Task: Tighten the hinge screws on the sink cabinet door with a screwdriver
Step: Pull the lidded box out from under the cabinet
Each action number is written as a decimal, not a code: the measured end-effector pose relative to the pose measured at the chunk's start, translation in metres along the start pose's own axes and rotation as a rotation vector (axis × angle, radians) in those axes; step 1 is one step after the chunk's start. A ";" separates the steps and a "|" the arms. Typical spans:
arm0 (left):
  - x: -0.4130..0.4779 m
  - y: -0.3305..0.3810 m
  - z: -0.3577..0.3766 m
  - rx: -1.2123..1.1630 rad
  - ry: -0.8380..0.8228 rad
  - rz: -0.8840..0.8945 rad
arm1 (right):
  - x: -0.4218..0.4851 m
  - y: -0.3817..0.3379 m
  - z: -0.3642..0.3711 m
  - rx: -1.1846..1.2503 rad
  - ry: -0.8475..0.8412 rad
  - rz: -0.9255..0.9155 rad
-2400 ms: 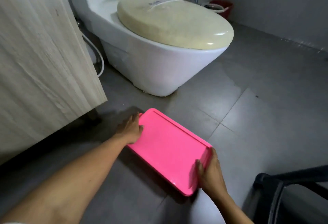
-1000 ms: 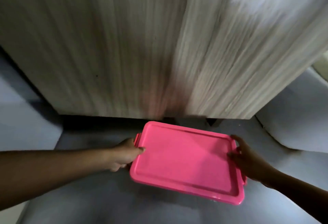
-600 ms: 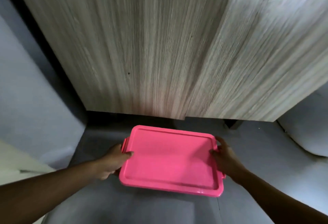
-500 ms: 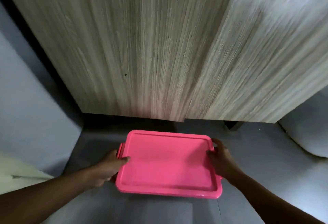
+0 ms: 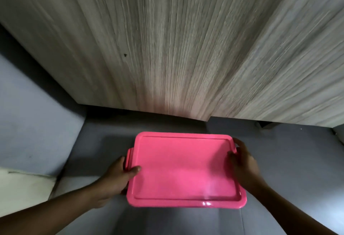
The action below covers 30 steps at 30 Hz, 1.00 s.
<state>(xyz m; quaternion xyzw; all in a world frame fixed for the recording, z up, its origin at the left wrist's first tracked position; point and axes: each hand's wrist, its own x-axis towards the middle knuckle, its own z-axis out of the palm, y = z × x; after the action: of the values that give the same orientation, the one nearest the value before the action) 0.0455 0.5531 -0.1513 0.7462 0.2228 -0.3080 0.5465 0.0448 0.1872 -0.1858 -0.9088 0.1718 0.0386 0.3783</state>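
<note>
currently, the left hand grips the left short end of the pink box, thumb curled over the lid rim. the box's long axis runs left to right between both hands, just before the closed cabinet door. the right hand grips the right end with curled fingers; no screwdriver is in view.

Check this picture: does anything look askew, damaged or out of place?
Yes, slightly. Where the two cabinet doors meet, the left door ends lower than the right door, so their bottom edges make a small step; it may sag or stand ajar. The left door also bears a small dark mark. The pink box looks intact.
</note>
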 end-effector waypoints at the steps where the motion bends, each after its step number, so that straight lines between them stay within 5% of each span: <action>1: 0.000 -0.001 0.000 -0.006 -0.003 0.000 | 0.000 0.001 0.001 -0.007 0.016 -0.003; 9: -0.003 0.008 -0.006 0.080 -0.094 0.056 | -0.005 -0.002 0.005 -0.012 0.081 -0.055; 14: -0.007 0.029 -0.009 0.395 -0.182 0.053 | -0.010 -0.001 0.009 -0.024 0.120 -0.059; 18: 0.002 0.036 0.012 0.575 0.044 0.018 | -0.012 -0.004 0.010 -0.028 0.141 -0.015; 22: 0.001 0.025 0.040 0.417 0.306 0.022 | -0.012 -0.003 0.010 -0.018 0.134 0.001; 30: 0.007 -0.006 0.054 0.368 0.500 0.234 | -0.013 -0.004 0.009 -0.032 0.127 0.015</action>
<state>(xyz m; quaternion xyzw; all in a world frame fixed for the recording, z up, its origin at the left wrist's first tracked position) 0.0348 0.5032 -0.1722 0.9054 0.2034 -0.0855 0.3626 0.0351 0.1998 -0.1865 -0.9141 0.2018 -0.0136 0.3516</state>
